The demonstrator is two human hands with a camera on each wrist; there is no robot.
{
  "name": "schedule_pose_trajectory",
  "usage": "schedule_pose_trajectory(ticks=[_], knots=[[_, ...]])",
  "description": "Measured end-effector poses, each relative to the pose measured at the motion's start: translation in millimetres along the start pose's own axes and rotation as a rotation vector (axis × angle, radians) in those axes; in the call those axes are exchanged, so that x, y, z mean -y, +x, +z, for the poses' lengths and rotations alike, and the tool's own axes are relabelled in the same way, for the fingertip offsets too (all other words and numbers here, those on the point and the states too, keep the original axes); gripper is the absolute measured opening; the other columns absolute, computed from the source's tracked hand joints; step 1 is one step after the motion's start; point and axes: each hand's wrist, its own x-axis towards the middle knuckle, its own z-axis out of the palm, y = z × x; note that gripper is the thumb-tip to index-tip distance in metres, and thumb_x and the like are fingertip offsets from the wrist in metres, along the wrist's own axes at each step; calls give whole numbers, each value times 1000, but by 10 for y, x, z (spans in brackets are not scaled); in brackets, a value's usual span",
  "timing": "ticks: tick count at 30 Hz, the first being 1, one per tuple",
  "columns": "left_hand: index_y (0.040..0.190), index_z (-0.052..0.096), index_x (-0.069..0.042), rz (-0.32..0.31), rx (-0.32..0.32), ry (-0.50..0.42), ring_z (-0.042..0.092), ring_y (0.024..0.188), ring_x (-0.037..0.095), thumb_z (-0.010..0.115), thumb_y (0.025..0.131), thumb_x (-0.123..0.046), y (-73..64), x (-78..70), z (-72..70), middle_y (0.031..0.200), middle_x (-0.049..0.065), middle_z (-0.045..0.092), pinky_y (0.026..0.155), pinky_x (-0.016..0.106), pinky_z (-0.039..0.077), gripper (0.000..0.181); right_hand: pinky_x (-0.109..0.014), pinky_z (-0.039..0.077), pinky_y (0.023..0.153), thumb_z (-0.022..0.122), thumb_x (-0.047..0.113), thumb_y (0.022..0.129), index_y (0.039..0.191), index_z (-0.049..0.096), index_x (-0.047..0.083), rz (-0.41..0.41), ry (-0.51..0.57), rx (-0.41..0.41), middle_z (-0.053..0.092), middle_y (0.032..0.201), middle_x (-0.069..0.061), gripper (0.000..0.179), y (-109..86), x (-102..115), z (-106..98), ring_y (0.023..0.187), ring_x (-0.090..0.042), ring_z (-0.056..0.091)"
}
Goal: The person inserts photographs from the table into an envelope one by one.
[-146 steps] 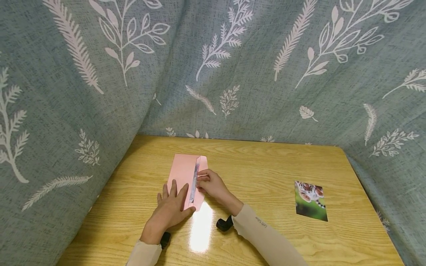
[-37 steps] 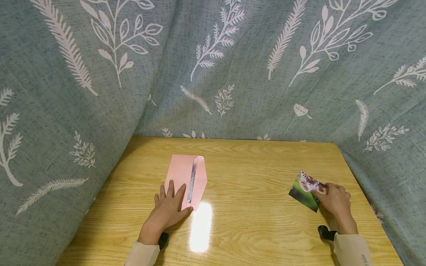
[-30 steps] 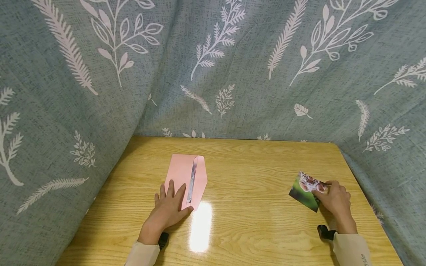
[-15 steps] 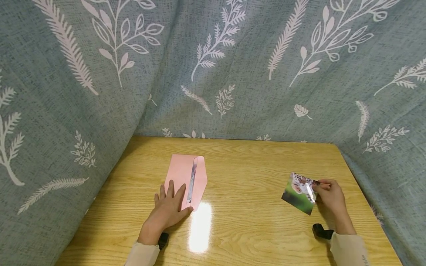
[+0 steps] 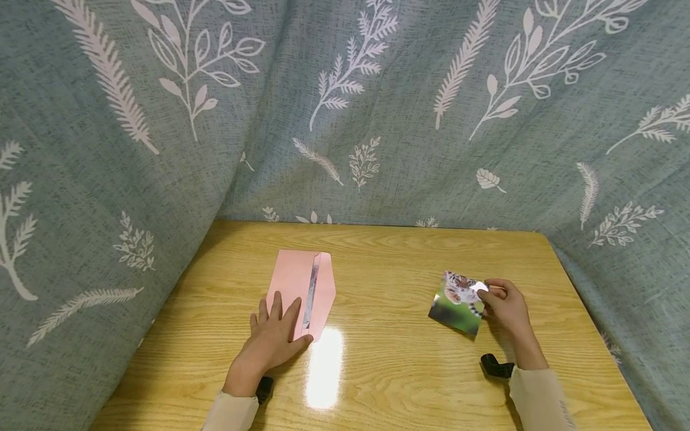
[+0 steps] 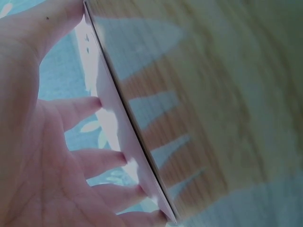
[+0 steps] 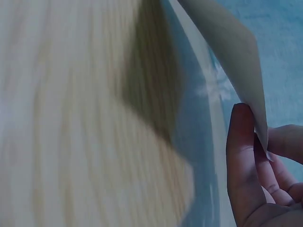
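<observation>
A pink envelope lies on the wooden table with its flap unfolded to the right. Along its slot shows the grey edge of a picture card. My left hand rests on the envelope's near part, fingers spread; in the left wrist view the fingertips press on the envelope. Off to the right, my right hand pinches a glossy tiger photo by its right edge. The right wrist view shows the photo's pale back raised off the table, thumb and fingers on either side of it.
The wooden table runs back to a grey-green curtain with white leaf prints, which also hangs at both sides. A bright light reflection lies on the tabletop near the envelope. Black wrist camera mounts sit below the hands.
My right hand left the envelope, took hold of the tiger photo at the right, lifted it and carried it leftward. My left hand has stayed on the envelope.
</observation>
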Motion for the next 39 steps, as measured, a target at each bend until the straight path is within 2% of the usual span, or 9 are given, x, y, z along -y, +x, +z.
schedule_pose_trajectory(ticks=[15, 23, 29, 39], knots=[[159, 32, -14, 1, 8, -1, 2, 141, 61, 68, 92, -52, 7, -9, -9, 160, 33, 8, 105, 78, 10, 85, -27, 53, 57, 64, 9, 99, 136, 45, -7, -26, 106, 103, 63, 86, 6, 44, 120, 177, 595, 57, -11, 56], [159, 31, -15, -8, 12, -5, 1, 142, 60, 68, 92, -52, 2, -6, -6, 160, 33, 8, 105, 77, 10, 85, -28, 53, 57, 65, 8, 98, 136, 46, -6, -23, 144, 134, 62, 88, 3, 45, 153, 248, 804, 58, -12, 54], [159, 31, -14, -9, 8, -3, 1, 142, 60, 68, 92, -52, -1, -1, -6, 160, 33, 7, 105, 77, 10, 85, -29, 53, 57, 65, 6, 98, 132, 48, -6, -52, 147, 159, 63, 86, 2, 40, 177, 251, 940, 56, -12, 51], [158, 33, -14, -2, 1, -9, 3, 141, 61, 69, 91, -51, -23, -6, -14, 160, 34, 9, 105, 78, 11, 85, -27, 51, 55, 65, 3, 97, 131, 49, -6, -41, 173, 167, 63, 86, 2, 38, 190, 330, 1129, 57, -13, 51]])
